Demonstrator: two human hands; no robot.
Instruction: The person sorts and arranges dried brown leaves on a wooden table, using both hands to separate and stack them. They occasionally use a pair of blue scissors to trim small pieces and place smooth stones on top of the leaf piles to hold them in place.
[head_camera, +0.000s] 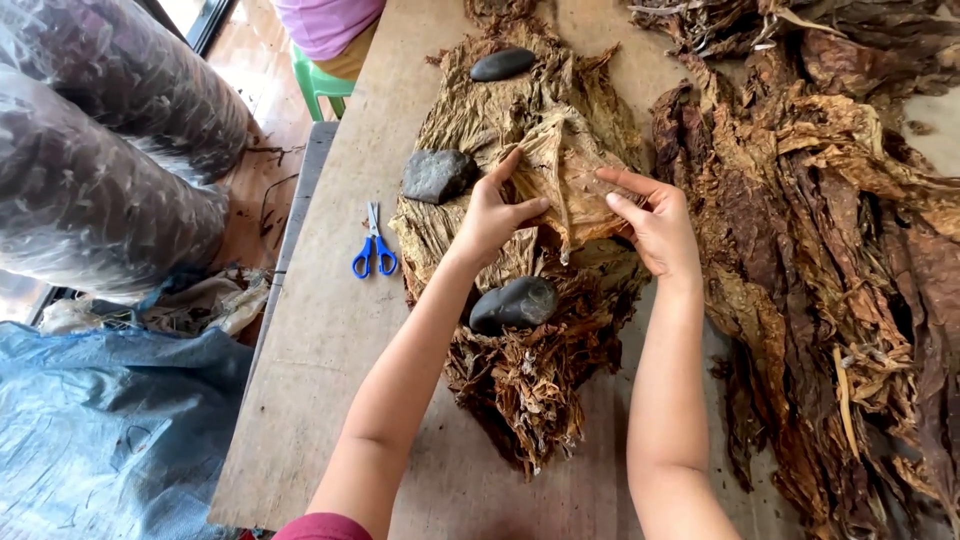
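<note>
On the wooden table (330, 330), nearest me, a dark stone (513, 304) weighs down the pile. Above it, my left hand (490, 215) and right hand (655, 225) pinch a dried tobacco leaf (565, 165), spread flat atop the stack. Beyond lie blue scissors (374, 245) and two more stones.

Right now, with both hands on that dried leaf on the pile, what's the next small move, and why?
Probably draw the hands apart to spread the leaf flat: the left hand and right hand pinch its opposite edges, and it still looks crumpled atop the stone-weighted pile.
</note>
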